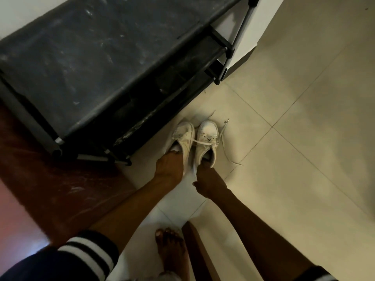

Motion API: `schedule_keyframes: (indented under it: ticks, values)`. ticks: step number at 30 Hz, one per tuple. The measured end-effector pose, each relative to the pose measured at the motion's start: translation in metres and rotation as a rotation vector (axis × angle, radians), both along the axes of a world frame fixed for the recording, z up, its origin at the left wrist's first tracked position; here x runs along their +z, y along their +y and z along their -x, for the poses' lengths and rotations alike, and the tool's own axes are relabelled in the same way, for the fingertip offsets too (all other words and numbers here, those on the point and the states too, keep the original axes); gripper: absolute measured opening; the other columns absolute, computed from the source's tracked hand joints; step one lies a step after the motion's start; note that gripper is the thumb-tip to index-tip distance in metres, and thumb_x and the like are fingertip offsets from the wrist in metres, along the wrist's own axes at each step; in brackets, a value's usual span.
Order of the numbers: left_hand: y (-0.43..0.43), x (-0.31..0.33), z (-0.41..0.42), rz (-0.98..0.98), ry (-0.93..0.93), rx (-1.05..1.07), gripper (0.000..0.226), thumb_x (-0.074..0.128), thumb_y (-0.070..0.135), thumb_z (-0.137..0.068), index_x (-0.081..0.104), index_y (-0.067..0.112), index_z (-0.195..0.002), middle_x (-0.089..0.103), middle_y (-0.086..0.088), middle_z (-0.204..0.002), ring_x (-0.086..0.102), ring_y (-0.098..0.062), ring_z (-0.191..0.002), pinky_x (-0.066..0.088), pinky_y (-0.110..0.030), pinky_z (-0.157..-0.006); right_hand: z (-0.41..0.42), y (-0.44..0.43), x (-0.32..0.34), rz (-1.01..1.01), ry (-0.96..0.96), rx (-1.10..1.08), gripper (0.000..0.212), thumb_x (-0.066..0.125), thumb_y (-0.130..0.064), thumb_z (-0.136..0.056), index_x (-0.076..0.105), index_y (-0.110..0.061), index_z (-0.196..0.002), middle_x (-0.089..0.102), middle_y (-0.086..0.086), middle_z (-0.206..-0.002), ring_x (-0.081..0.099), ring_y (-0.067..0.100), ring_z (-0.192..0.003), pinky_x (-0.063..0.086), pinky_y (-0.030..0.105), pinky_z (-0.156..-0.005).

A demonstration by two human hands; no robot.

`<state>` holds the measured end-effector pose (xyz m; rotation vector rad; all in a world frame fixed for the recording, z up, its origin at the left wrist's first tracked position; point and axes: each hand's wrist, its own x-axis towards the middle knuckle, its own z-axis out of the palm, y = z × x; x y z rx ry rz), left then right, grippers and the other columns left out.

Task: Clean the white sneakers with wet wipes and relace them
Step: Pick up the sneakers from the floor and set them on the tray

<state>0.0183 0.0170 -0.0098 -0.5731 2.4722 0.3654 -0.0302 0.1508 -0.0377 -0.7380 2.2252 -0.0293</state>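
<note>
On pale floor tiles [284,159], the left hand [168,167] and right hand [205,179] grip two scuffed white lace-up sneakers [208,136] by their collars; best lifted evenly, minding the trailing laces [224,146].

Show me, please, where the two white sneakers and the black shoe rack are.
left sneaker [185,129]: head view, toe cap.
right sneaker [208,128]: head view, toe cap.
black shoe rack [91,57]: head view, dusty top.

A black shoe rack [101,67] blocks the way just beside the toes and left side of the sneakers [207,138], a loose lace [224,147] trails on their right, and the tiled floor [294,138] lies open farther right and back toward the bare foot [172,252].
</note>
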Motion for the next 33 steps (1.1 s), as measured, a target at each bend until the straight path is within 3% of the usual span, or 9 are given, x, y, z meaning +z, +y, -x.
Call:
schedule_keyframes:
  ticks: [3, 6, 10, 14, 19, 23, 28, 31, 33]
  values:
    - [0.001, 0.021, 0.004, -0.012, 0.054, 0.02, 0.039, 0.037, 0.02, -0.11, 0.039, 0.008, -0.147, 0.05, -0.01, -0.148, 0.051, -0.021, -0.133, 0.039, -0.026, -0.105, 0.001, -0.004, 0.021, 0.147, 0.147, -0.092, 0.062, 0.067, -0.019, -0.089, 0.028, -0.006, -0.135, 0.057, 0.022, -0.121, 0.065, 0.037, -0.093, 0.055, 0.043, -0.074]
    - [-0.001, 0.061, 0.007, -0.029, 0.117, 0.041, 0.044, 0.046, 0.02, -0.106, 0.038, 0.01, -0.148, 0.051, -0.01, -0.147, 0.054, -0.023, -0.13, 0.044, -0.029, -0.102, 0.008, -0.006, 0.058, 0.18, 0.169, -0.153, 0.071, 0.063, -0.009, -0.088, 0.019, -0.013, -0.143, 0.062, 0.019, -0.112, 0.066, 0.038, -0.086, 0.052, 0.04, -0.067]
    - [0.003, 0.131, 0.0, -0.016, 0.136, 0.064, 0.047, 0.051, 0.013, -0.102, 0.04, 0.01, -0.148, 0.053, -0.013, -0.144, 0.058, -0.029, -0.125, 0.049, -0.034, -0.096, 0.003, -0.001, 0.122, 0.185, 0.216, -0.139, 0.061, 0.059, -0.012, -0.09, 0.028, -0.004, -0.142, 0.065, 0.018, -0.115, 0.066, 0.038, -0.095, 0.051, 0.039, -0.073]
    - [0.018, 0.207, -0.02, 0.031, 0.192, 0.074, 0.04, 0.053, 0.01, -0.098, 0.05, 0.013, -0.138, 0.06, -0.011, -0.133, 0.063, -0.029, -0.116, 0.052, -0.036, -0.089, -0.009, 0.006, 0.196, 0.224, 0.349, -0.109, 0.062, 0.063, -0.023, -0.089, 0.032, -0.004, -0.14, 0.069, 0.014, -0.11, 0.068, 0.035, -0.09, 0.049, 0.036, -0.068]
    - [0.036, 0.305, -0.048, 0.092, 0.385, 0.155, 0.033, 0.056, 0.004, -0.093, 0.059, 0.015, -0.124, 0.067, -0.006, -0.122, 0.067, -0.028, -0.106, 0.05, -0.034, -0.077, -0.025, 0.018, 0.309, 0.232, 0.532, 0.02, 0.067, 0.059, -0.025, -0.093, 0.026, 0.0, -0.145, 0.068, 0.015, -0.113, 0.069, 0.033, -0.09, 0.051, 0.035, -0.072]
    - [0.045, 0.377, -0.085, 0.167, 0.525, 0.19, 0.029, 0.058, 0.006, -0.092, 0.06, 0.014, -0.12, 0.067, -0.004, -0.119, 0.066, -0.026, -0.101, 0.049, -0.035, -0.074, -0.046, 0.018, 0.403, 0.429, 0.668, 0.108, 0.048, 0.054, -0.024, -0.094, 0.038, 0.0, -0.133, 0.07, 0.012, -0.105, 0.069, 0.033, -0.082, 0.042, 0.033, -0.06]
    - [0.04, 0.473, -0.163, 0.272, 0.664, 0.323, 0.038, 0.055, 0.011, -0.094, 0.056, 0.015, -0.131, 0.064, -0.007, -0.128, 0.064, -0.028, -0.109, 0.052, -0.037, -0.085, -0.104, -0.001, 0.509, 0.646, 0.754, 0.281, 0.044, 0.063, -0.027, -0.091, 0.044, -0.005, -0.124, 0.069, 0.011, -0.103, 0.07, 0.033, -0.086, 0.038, 0.029, -0.061]
    - [0.032, 0.52, -0.228, 0.438, 0.702, 0.411, 0.026, 0.052, 0.005, -0.089, 0.059, 0.011, -0.114, 0.067, -0.009, -0.115, 0.065, -0.032, -0.099, 0.043, -0.037, -0.066, -0.155, -0.019, 0.551, 0.799, 0.781, 0.441, 0.039, 0.063, -0.023, -0.091, 0.047, -0.004, -0.121, 0.069, 0.012, -0.094, 0.07, 0.034, -0.079, 0.047, 0.032, -0.059]
    - [0.029, 0.543, -0.271, 0.525, 0.727, 0.457, 0.021, 0.052, 0.004, -0.087, 0.059, 0.01, -0.106, 0.067, -0.009, -0.105, 0.064, -0.033, -0.088, 0.037, -0.035, -0.061, -0.187, -0.033, 0.568, 0.856, 0.786, 0.532, 0.037, 0.06, -0.02, -0.092, 0.045, -0.004, -0.121, 0.068, 0.011, -0.095, 0.07, 0.032, -0.079, 0.051, 0.035, -0.061]
